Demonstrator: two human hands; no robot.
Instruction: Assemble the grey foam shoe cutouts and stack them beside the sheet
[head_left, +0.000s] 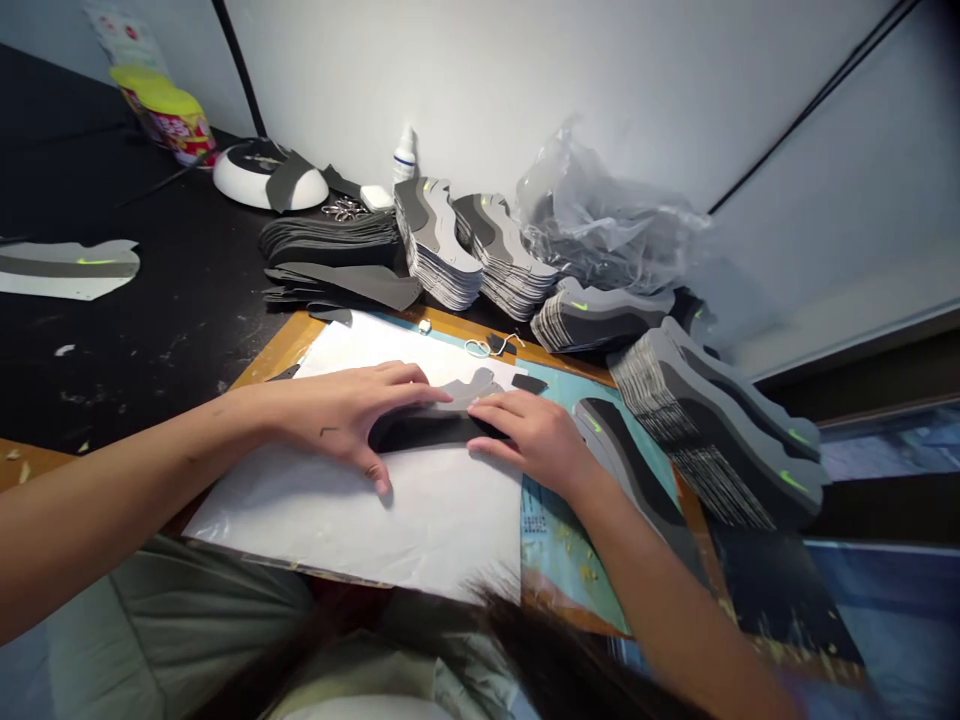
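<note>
Head view: the left hand, thumb and fingers spread, and the right hand, whose closure cannot be told, flank a dark strip beside a gray piece on a white sheet. Stacked two-tone panels appear finished; this strip and the plain dark pieces appear unfinished.

We note yellow-green Nike swoosh marks on the loose grey piece at far left and on the stacked grey pieces at right. Print on the red tub and blue sheet is illegible.
</note>
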